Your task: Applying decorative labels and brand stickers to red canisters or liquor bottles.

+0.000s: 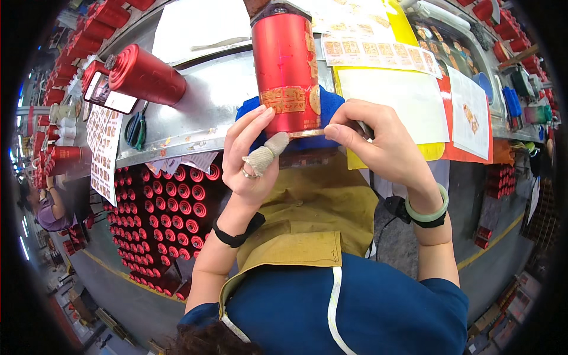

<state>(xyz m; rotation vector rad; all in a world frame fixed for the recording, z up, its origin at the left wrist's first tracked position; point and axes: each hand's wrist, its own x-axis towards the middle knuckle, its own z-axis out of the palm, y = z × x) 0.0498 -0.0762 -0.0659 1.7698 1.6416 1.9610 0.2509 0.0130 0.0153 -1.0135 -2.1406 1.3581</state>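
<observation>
A shiny red bottle (281,53) with gold patterned decals lies on a blue cloth (331,106), its gold-rimmed base toward me. My left hand (251,148) grips the base end from the left, fingertips on the red side near a decal. A beige fabric finger cover (266,155) sits on one of its digits, right by the gold rim. At the rim's right end, my right hand (373,133) is closed in a pinch. Something small and dark shows between its fingers, too hidden to name.
Another red bottle (148,74) stands at the left beside a phone (110,94) and dark-handled scissors (137,128). Decal sheets (378,53) and white paper on yellow (393,106) lie to the right. Stacked red bottles (171,204) fill the space below the metal table's edge.
</observation>
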